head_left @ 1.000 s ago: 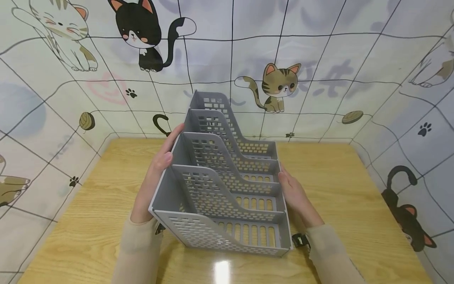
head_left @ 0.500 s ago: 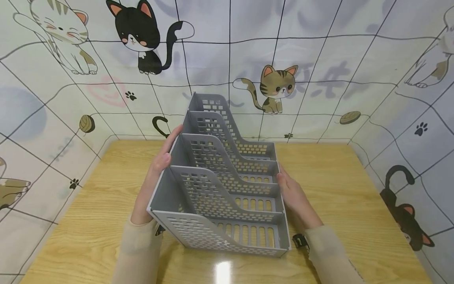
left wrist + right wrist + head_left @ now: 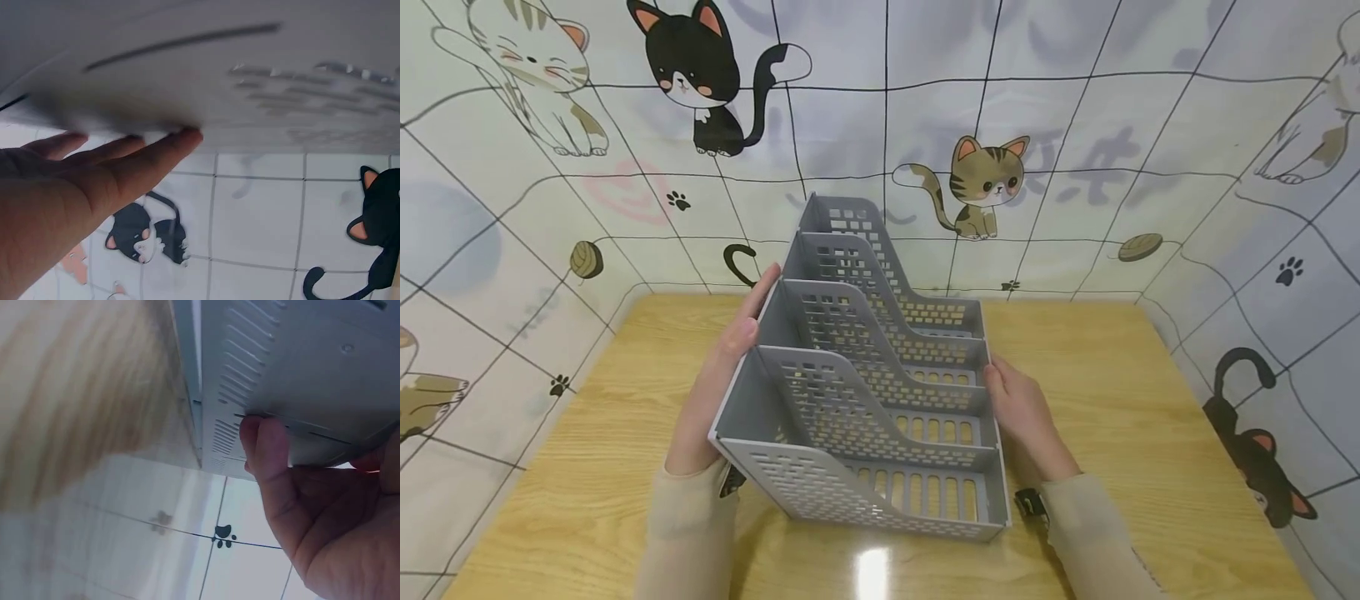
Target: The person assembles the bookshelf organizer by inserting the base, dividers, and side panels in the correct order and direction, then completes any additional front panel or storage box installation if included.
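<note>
A grey plastic file organizer stands upright on the wooden table, its perforated dividers stepping down toward the right. Flat against its tall left wall lies my left hand, thumb toward me. In the left wrist view, straight fingers reach along the wall, fingertips right at its surface. My right hand rests on the organizer's low right side. Seen from the right wrist, a digit of that hand presses on the slotted outer face, and its other fingers are mostly hidden. The organizer's slots hold nothing.
The wooden table extends to both sides of the organizer. Behind it and along both sides hangs a cloth printed with cats and grid lines. Black straps sit at the wrists, below beige sleeves.
The left hand has slid slightly left and toward me along the organizer's wall. The organizer and right hand have shifted only marginally left.
</note>
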Tool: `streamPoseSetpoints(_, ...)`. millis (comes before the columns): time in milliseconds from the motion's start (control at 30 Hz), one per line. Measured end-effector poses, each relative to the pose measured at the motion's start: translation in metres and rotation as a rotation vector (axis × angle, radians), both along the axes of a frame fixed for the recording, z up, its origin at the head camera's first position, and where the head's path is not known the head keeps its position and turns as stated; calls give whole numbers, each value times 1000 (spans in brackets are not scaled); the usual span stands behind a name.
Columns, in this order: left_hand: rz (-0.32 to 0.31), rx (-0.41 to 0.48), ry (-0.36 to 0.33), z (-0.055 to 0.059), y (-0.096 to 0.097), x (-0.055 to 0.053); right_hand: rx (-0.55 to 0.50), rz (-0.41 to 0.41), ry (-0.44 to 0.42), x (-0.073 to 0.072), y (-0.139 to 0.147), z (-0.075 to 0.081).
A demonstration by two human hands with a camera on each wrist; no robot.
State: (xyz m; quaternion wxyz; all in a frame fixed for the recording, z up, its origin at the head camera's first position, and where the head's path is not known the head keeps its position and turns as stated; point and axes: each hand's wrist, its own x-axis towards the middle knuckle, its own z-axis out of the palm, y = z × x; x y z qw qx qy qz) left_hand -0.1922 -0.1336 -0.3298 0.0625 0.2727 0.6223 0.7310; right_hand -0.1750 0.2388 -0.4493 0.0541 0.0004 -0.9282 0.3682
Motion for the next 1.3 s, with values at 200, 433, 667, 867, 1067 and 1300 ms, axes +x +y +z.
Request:
streamPoseSetpoints(200, 20, -134, 152, 3, -12, 19, 51, -71, 59, 2, 0, 3)
streamPoseSetpoints(433, -120, -145, 398, 3, -15, 18, 71, -151, 68, 2, 5, 1)
streamPoseSetpoints(667, -53, -259, 359, 0, -19, 18, 78, -237, 79, 2, 10, -1)
streamPoseSetpoints(867, 115, -225, 368, -6, -15, 10, 106, -284, 98, 3, 10, 2)
streamPoseSetpoints(1067, 160, -163, 396, -8, -16, 7, 198, -186, -53, 8, 11, 13)
streamPoseSetpoints(1300, 319, -175, 300, -8, -10, 5, 267, -127, -127, 18, 17, 34)
